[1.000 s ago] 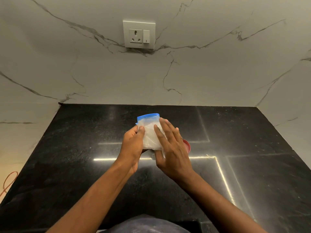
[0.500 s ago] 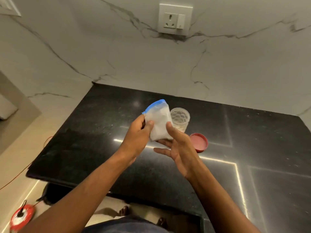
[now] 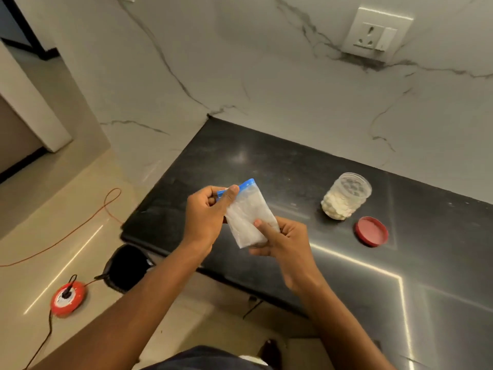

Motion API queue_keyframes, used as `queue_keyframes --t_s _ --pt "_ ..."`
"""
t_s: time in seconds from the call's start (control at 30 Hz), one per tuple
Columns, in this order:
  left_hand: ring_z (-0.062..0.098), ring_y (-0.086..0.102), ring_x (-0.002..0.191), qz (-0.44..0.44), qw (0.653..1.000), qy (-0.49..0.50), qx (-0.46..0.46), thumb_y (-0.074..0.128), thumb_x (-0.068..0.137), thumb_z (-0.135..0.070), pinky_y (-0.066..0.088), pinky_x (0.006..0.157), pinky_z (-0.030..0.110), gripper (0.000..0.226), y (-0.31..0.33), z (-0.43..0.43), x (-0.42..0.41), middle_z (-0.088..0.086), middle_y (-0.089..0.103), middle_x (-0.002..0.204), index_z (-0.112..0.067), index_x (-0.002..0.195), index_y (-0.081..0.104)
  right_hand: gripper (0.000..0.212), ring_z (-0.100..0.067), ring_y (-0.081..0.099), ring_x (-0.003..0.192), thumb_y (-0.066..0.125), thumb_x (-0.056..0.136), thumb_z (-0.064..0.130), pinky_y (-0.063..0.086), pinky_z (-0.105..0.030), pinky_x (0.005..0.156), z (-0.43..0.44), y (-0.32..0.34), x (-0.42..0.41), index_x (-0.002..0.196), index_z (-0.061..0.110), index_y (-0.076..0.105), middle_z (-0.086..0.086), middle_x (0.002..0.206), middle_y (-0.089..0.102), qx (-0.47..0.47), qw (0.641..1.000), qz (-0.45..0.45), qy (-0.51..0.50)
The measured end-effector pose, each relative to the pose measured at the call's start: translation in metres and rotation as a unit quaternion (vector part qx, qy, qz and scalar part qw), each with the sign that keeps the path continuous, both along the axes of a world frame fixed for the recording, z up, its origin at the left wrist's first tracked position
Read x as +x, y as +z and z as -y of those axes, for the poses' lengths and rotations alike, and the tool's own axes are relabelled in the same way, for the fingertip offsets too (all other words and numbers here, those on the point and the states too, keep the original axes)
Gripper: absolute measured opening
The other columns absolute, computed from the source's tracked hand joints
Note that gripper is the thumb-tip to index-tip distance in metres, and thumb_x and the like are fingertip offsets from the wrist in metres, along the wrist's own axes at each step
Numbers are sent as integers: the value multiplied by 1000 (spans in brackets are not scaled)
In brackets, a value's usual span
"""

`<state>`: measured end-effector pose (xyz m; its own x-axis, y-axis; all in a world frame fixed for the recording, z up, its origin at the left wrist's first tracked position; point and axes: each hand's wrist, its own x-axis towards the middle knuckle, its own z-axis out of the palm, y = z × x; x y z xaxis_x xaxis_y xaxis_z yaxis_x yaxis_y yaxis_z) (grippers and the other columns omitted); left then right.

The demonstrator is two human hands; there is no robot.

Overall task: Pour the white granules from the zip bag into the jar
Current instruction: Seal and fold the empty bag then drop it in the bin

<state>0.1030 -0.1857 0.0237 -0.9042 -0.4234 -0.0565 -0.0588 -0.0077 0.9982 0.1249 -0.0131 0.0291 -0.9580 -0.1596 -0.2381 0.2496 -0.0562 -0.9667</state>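
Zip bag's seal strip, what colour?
Blue, clearest in the head view, on the zip bag pinched by the left hand.

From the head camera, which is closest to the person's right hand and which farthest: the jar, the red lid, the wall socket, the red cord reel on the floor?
Measured from the right hand, as it looks in the head view:
1. Jar, on the counter, up and to the right.
2. Red lid, flat on the counter, right of the jar; close to the jar's rank.
3. Red cord reel, on the floor, far left.
4. Wall socket, high on the wall.

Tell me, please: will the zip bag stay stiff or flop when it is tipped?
Probably floppy: the zip bag is thin clear film, bending between the left hand and right hand. The granules sit low, so they would likely shift suddenly. Its blue zip strip looks stiffer.
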Motion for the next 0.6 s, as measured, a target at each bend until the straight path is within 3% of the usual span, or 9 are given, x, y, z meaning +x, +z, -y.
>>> queue_keyframes --t_s 0.1,0.17,0.27,0.43,0.6 --pt "1 72 66 8 998 -5 -58 74 96 -45 55 54 16 27 -9 75 22 -9 76 74 -20 88 74 23 -28 79 89 70 99 22 63 -30 63 70 -4 18 113 6 76 -9 105 81 4 1000 0 10" --pt "0 70 64 30 999 1 -46 67 98 -55 53 54 14 35 -13 127 36 -10 74 70 -22 88 75 20 -28 79 92 69 100 22 65 -31 65 114 -7 33 113 9 77 -7 107 81 -12 1000 7 17" --pt "1 75 78 67 997 34 -10 55 100 -66 59 62 18 43 -26 212 62 -16 79 86 -28 97 73 18 -29 78 96 68 101 21 64 -31 68 188 -14 56 111 11 78 -7 109 80 -39 998 32 33" --pt "-2 72 83 113 986 120 6 56 104 -56 56 78 30 35 -63 326 109 -13 79 98 -25 100 72 18 -36 76 96 64 102 18 63 -49 74 303 -41 84 109 7 77 -12 108 79 -36 994 83 56" --pt "11 68 89 174 969 177 1 59 105 -38 54 84 36 22 -119 400 137 0 76 101 -20 99 70 14 -19 78 82 69 99 19 61 -32 63 401 -99 89 106 9 78 -11 99 79 -8 984 174 31"
